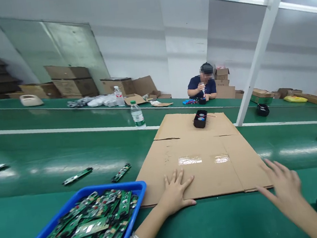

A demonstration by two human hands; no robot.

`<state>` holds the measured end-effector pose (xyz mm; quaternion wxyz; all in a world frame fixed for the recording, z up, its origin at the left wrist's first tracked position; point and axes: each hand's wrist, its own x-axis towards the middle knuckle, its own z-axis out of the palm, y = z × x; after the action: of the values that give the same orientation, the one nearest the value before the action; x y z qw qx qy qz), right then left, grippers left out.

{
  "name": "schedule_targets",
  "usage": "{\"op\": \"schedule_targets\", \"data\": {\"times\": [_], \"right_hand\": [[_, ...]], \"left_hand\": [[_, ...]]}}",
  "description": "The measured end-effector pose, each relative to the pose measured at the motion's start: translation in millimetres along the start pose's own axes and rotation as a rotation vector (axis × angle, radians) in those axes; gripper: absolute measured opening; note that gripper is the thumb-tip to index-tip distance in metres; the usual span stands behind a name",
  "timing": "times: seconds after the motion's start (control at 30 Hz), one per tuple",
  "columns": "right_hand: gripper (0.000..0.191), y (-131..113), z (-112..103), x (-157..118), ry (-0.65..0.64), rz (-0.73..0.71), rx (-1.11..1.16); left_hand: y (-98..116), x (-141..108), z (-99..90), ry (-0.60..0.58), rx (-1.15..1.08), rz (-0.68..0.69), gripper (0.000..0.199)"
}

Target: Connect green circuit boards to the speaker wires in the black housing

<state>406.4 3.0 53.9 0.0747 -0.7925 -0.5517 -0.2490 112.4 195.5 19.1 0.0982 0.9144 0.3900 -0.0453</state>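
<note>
Left hand (176, 194) spread wide on the cardboard sheet (202, 180) across the desk (224, 222), right hand (286, 184) wide by its near corner; a sudden shove could spill the black speaker housing (200, 123) off its far end

Circuit boards (88, 229) lie in a tray (109, 186) left of cardboard (205, 178) whose far end bears a casing (200, 122).

I could read no words or numbers anywhere. The cardboard sheet (199, 179) in front of me bore 1 faint column of marks (167, 154), too blurred to decipher. The green-and-white label (138, 118) on 1 bottle (134, 108) and the red-marked label (118, 94) on another were too small for me to make out.
</note>
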Motion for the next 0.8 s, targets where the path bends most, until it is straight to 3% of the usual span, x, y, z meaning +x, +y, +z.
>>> {"op": "schedule_targets", "data": {"times": [0.07, 0.17, 0.27, 0.33, 0.43, 0.53, 0.6, 0.7, 0.8], "right_hand": [[0.049, -51.0, 3.6, 51.0, -0.280, -0.130, 0.044], [0.048, -107.9, 18.2, 117.1, -0.375, -0.232, 0.067], [0.046, -137.6, 44.8, 172.4, -0.419, -0.257, 0.054], [0.044, -148.4, 64.2, 203.8, -0.432, -0.249, 0.040], [0.039, -161.4, 90.8, 243.3, -0.424, -0.221, 0.022], [0.032, -173.6, 114.6, 275.0, -0.386, -0.204, 0.023], [0.026, -179.4, 129.4, 293.0, -0.349, -0.206, 0.039], [0.021, -181.4, 149.1, 316.7, -0.290, -0.223, 0.064], [0.023, -176.2, 165.6, 336.1, -0.219, -0.234, 0.090]], "left_hand": [[1.6, -2.2, -3.0, 0.005, -0.016, 0.020, 0.087], [-1.9, -12.0, -13.9, 0.018, -0.047, 0.088, 0.070], [-27.9, -28.1, -32.3, 0.085, -0.063, 0.073, 0.042], [-63.0, -38.9, -45.1, 0.150, -0.047, -0.045, 0.035], [-135.5, -51.5, -56.6, 0.218, 0.000, -0.337, 0.032], [-212.3, -59.6, -56.6, 0.229, 0.044, -0.740, 0.046], [-255.5, -62.3, -54.1, 0.199, 0.031, -0.936, 0.055], [-298.5, -60.6, -51.4, 0.121, -0.009, -0.952, 0.052], [-312.0, -51.4, -48.9, 0.055, -0.020, -0.810, 0.040]]}}
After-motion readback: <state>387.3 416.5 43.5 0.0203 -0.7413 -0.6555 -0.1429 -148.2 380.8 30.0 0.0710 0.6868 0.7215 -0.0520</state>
